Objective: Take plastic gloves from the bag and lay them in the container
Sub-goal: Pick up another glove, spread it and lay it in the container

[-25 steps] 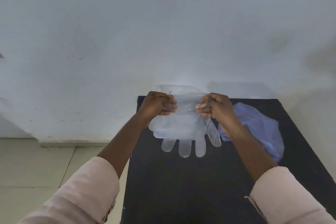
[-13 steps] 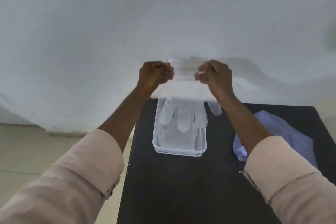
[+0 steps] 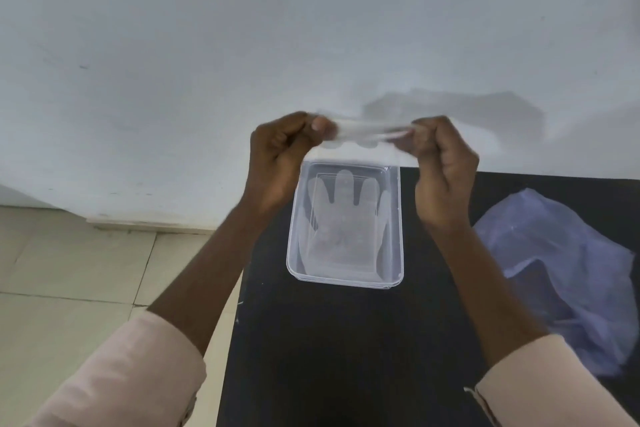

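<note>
A clear plastic glove point(image 3: 367, 131) is stretched flat between my two hands, above the far end of the container. My left hand point(image 3: 277, 163) pinches its left edge and my right hand point(image 3: 440, 163) pinches its right edge. Below them a clear rectangular container point(image 3: 294, 246) stands on the black table. Another clear glove point(image 3: 341, 218) lies flat inside it, fingers pointing toward the wall. The pale blue plastic bag point(image 3: 554, 270) lies crumpled on the table to the right of the container.
The black table point(image 3: 346, 357) abuts a white wall point(image 3: 311, 28) at the far side. Its left edge drops to a tiled floor point(image 3: 86, 270). My pink sleeves fill the lower corners.
My hands lifted the held glove up and away toward the wall, tilting it nearly flat. The container and the glove inside it came into view beneath.
</note>
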### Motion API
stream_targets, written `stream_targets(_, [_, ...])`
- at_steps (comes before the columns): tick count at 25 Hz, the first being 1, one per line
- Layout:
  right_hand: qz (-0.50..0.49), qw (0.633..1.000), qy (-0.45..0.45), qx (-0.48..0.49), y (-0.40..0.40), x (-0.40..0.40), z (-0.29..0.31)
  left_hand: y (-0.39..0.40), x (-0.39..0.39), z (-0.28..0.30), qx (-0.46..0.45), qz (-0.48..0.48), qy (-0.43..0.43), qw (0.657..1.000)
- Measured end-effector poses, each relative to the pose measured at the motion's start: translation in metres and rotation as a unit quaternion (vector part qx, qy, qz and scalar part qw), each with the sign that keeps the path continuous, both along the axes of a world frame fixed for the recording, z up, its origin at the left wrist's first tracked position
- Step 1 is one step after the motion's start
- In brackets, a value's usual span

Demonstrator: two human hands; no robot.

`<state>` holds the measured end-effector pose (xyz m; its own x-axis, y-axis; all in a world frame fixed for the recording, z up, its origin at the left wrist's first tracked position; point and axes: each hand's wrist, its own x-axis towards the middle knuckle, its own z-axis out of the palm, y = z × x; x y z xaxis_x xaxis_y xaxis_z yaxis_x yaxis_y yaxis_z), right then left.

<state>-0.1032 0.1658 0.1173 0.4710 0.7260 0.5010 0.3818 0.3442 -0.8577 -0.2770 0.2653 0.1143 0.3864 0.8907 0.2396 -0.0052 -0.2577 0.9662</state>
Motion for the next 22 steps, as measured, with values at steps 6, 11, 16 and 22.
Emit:
stream_targets(6, [0.019,0.968,-0.127,-0.215,-0.041,0.001,-0.099,-0.023,-0.03,-0.097,0.097,-0.077,0.227,0.966])
stream_targets(11, [0.082,0.86,-0.412,-0.289,-0.05,0.01,-0.132,-0.027,-0.044,-0.135,0.239,-0.137,0.395,0.877])
stream_targets(16, [0.113,0.785,-0.508,-0.337,-0.051,0.01,-0.125,-0.021,-0.045,-0.135,0.27,-0.182,0.475,0.818])
stream_targets(22, [0.173,0.719,-0.534,-0.411,-0.051,0.008,-0.111,-0.02,-0.045,-0.125,0.244,-0.246,0.541,0.766])
